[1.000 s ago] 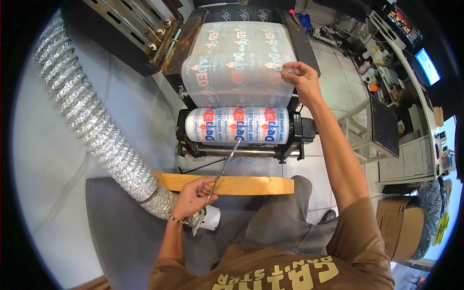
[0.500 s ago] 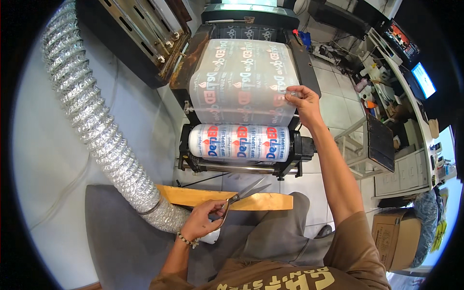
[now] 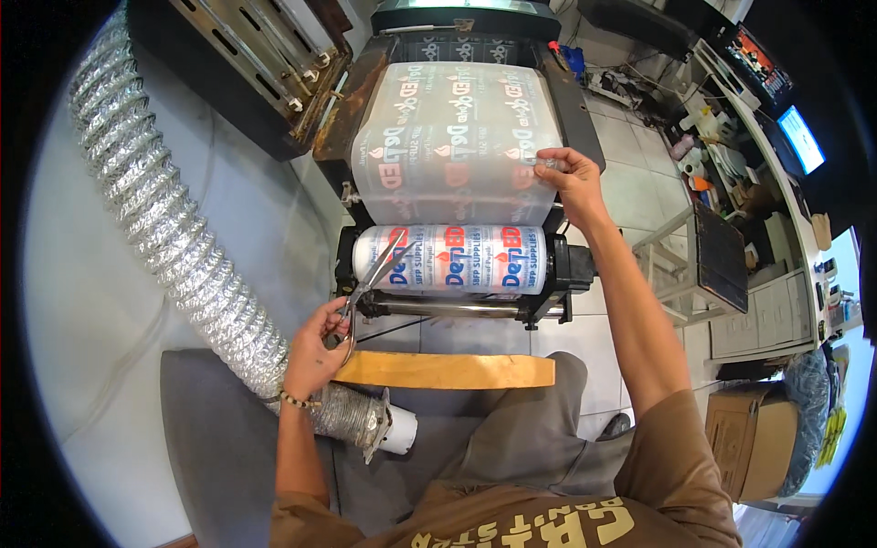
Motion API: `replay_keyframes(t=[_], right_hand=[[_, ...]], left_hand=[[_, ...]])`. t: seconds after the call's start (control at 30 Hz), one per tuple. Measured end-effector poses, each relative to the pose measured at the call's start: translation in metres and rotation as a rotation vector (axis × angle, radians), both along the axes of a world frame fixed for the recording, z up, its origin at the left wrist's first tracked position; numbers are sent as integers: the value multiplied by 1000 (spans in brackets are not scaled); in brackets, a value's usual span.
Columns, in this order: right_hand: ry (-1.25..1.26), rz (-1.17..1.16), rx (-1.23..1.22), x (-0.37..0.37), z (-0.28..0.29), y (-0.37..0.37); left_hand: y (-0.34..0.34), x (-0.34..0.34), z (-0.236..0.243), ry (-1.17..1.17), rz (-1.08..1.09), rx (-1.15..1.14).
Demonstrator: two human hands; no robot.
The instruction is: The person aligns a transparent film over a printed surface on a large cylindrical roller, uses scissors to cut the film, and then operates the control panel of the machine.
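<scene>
My left hand (image 3: 320,347) grips steel scissors (image 3: 370,279) by the handles, with their slightly parted blades angled up over the left part of a roll (image 3: 480,256) printed in red and blue, mounted on black brackets at the machine's front. My right hand (image 3: 573,183) pinches the right edge of a wide translucent printed film (image 3: 411,151), which hangs over the dark machine's top and down behind the roll. Below the roll, a yellow board (image 3: 457,370) lies crosswise over my lap, beside my left hand.
A silver foil duct (image 3: 183,219) runs from upper left to a white fitting (image 3: 395,427) below. A dark metal frame (image 3: 256,73) stands upper left. At right are a stool (image 3: 708,256), a desk with screens (image 3: 802,137), drawers (image 3: 758,324) and a cardboard box (image 3: 749,438).
Since the earlier frames, my left hand has moved left and up, bringing the scissors over the roll's left part. Half a second ago the blades were below it. My right hand still pinches the film.
</scene>
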State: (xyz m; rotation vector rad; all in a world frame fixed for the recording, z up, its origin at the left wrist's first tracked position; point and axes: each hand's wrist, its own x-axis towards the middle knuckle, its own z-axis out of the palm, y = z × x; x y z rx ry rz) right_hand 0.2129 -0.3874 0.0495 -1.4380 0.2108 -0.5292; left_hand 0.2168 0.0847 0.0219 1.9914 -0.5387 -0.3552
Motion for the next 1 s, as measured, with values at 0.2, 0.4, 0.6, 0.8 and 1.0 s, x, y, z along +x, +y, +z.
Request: replay_keyframes(t=[0.2, 0.4, 0.6, 0.8, 1.0], right_hand=[[12, -18, 30, -4, -2, 6], [-3, -10, -47, -6, -6, 4], [28, -16, -40, -9, -7, 8], [36, -43, -11, -7, -7, 9], [29, -18, 24, -10, -5, 9]], left_hand=[[-7, -6, -20, -35, -16, -39], [-18, -37, -25, 120, -107, -6], [-34, -79, -29, 142, -212, -57], [-38, -100, -28, 149, -267, -65], [-14, -135, -43, 385, -459, -53]])
